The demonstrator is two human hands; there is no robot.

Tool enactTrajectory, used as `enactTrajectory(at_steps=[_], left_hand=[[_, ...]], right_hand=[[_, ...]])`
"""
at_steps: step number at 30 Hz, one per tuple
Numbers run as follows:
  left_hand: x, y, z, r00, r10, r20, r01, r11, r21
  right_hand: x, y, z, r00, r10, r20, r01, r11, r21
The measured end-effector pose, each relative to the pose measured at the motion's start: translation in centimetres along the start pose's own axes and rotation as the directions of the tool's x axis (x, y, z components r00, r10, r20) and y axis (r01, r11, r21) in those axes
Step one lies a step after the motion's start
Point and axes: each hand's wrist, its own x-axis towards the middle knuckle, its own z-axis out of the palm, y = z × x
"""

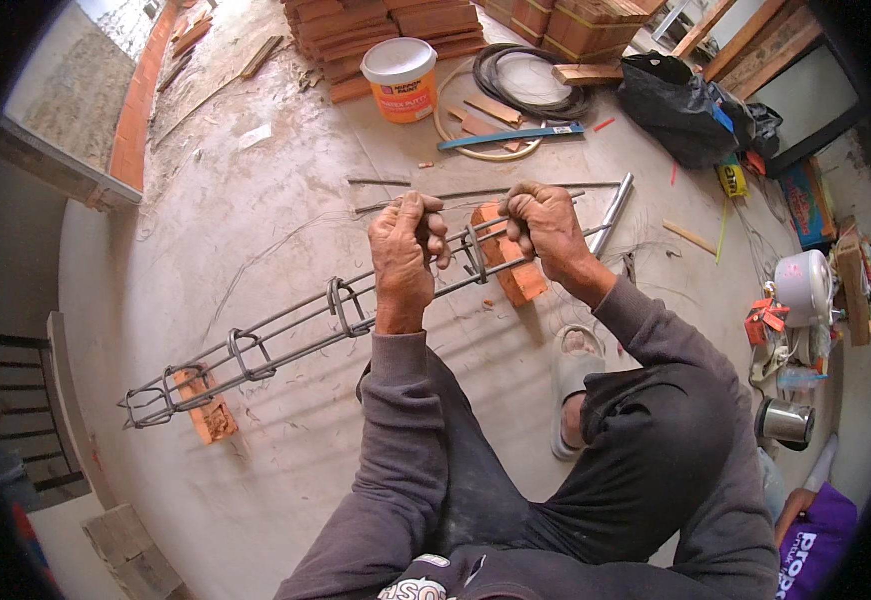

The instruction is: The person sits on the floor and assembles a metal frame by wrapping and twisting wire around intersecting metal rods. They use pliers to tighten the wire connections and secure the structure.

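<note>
A long cage of steel rods with square stirrups [337,308] runs from lower left to upper right before me, propped on an orange brick [524,282] near its right end and a second brick [216,421] near its left end. My left hand [406,250] is raised above the cage, its fingers curled and thumb pressed against them. By the right brick, my right hand [553,232] is also closed in a pinch over the cage's right end. Anything between the fingers of either hand is too thin or hidden to make out.
Loose steel rods and a metal pipe [612,212] lie beyond the cage. Farther off are a white-lidded bucket [401,82], a blue hacksaw blade [511,136], coiled black cable [546,105] and stacked tiles [331,40]. A black bag [674,110] and a steel cup [786,423] are at right.
</note>
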Motion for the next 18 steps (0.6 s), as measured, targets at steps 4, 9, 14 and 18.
enactTrajectory(at_steps=[4, 9, 14, 18], left_hand=[[-0.3, -1.1, 1.0, 0.996, -0.033, 0.087, 0.032, 0.999, 0.018], [-0.7, -2.7, 2.7, 0.985, -0.093, 0.147, 0.091, 0.996, 0.017], [-0.7, -3.2, 2.8, 0.954, -0.186, 0.234, 0.189, 0.982, 0.010], [-0.4, -2.8, 2.3, 0.983, -0.139, 0.120, 0.146, 0.988, -0.048]], right_hand=[[0.4, 0.5, 0.5, 0.991, 0.056, -0.122, 0.008, 0.883, 0.468], [0.9, 0.4, -1.2, 0.997, 0.038, -0.069, 0.029, 0.637, 0.770], [0.8, -0.8, -1.7, 0.995, -0.096, 0.007, 0.055, 0.623, 0.781], [0.2, -2.3, -1.8, 0.984, -0.180, 0.019, 0.149, 0.865, 0.479]])
